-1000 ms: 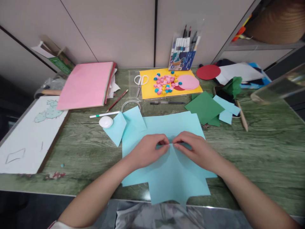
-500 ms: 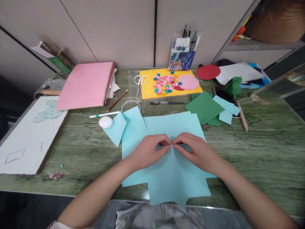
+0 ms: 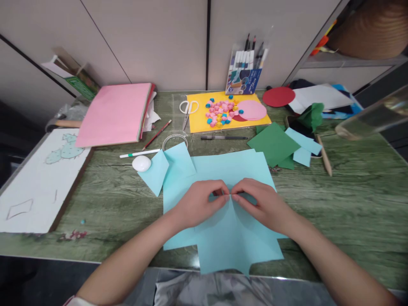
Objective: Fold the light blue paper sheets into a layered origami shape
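Between thumb and forefinger, my left hand (image 3: pixel 204 202) pinches the upper edge of a light blue sheet of paper (image 3: pixel 234 242). Close beside it, my right hand (image 3: pixel 263 204) pinches the same edge, the fingertips of both hands nearly meeting. This sheet has a crease running down its middle, and its lower part hangs over the table's front edge. Under it lies a larger light blue sheet (image 3: pixel 223 165), partly covered by my hands. Two smaller light blue pieces (image 3: pixel 157 172) lie at its upper left, one with a white oval object (image 3: pixel 141 163) on its corner.
Behind are white-handled scissors (image 3: pixel 188 108), a tape ring (image 3: pixel 175 138), a pen (image 3: pixel 225 137) and a yellow sheet (image 3: pixel 197 123) bearing small coloured balls. Green paper (image 3: pixel 274 144) lies right. A pink pad (image 3: pixel 114 112) and drawing board (image 3: pixel 38 182) stand left. Markers (image 3: pixel 245 70) lean at the back.
The lower edge of the held blue sheet has shifted slightly up and to the right. Both hands keep their pinch, almost in the same place.
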`<state>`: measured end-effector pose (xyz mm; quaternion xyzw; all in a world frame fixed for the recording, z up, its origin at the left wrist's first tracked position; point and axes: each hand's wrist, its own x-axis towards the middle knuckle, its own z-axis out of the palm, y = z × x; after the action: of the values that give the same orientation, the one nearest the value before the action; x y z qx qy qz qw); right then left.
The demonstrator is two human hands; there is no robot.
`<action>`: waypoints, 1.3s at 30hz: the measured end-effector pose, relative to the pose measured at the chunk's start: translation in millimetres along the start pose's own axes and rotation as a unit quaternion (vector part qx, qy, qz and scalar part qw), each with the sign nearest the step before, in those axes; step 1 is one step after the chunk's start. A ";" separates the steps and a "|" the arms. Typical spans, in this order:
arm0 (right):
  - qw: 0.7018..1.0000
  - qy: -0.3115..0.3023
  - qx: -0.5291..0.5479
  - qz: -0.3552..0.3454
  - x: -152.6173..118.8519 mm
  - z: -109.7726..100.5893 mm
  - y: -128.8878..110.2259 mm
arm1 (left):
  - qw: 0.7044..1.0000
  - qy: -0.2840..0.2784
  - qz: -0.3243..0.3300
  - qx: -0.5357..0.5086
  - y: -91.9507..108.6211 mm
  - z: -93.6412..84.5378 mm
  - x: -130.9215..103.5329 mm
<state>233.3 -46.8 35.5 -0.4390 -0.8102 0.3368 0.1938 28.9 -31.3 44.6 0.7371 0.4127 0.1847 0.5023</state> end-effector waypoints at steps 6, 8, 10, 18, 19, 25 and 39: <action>1.000 0.020 0.004 -0.007 -2.2 -0.6 -1.5 | 1.000 0.017 0.007 0.002 2.5 1.0 -0.3; 1.000 0.025 0.007 -0.008 -3.1 -0.3 -2.4 | 1.000 0.019 0.006 0.001 3.6 1.6 -0.7; 0.999 0.029 0.010 -0.008 -3.5 0.1 -2.7 | 1.000 0.022 0.008 -0.002 4.1 2.3 -1.2; 0.996 -0.028 0.018 0.085 2.0 -15.7 12.0 | 1.000 0.010 -0.014 -0.003 -6.6 -9.1 4.4; 0.995 -0.027 0.027 0.097 3.1 -18.5 15.4 | 1.000 0.010 -0.019 0.003 -9.4 -12.5 5.9; 0.991 0.016 0.057 0.117 9.6 -23.4 37.3 | 0.999 0.022 -0.040 0.025 -23.5 -26.0 13.1; 0.987 0.028 0.087 0.129 14.5 -14.9 56.6 | 0.996 0.041 -0.075 0.022 -32.9 -22.2 18.5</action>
<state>267.4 -7.1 5.6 -0.5309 -0.7082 0.4158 0.2089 10.6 1.5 22.0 0.7067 0.4910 0.1680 0.4810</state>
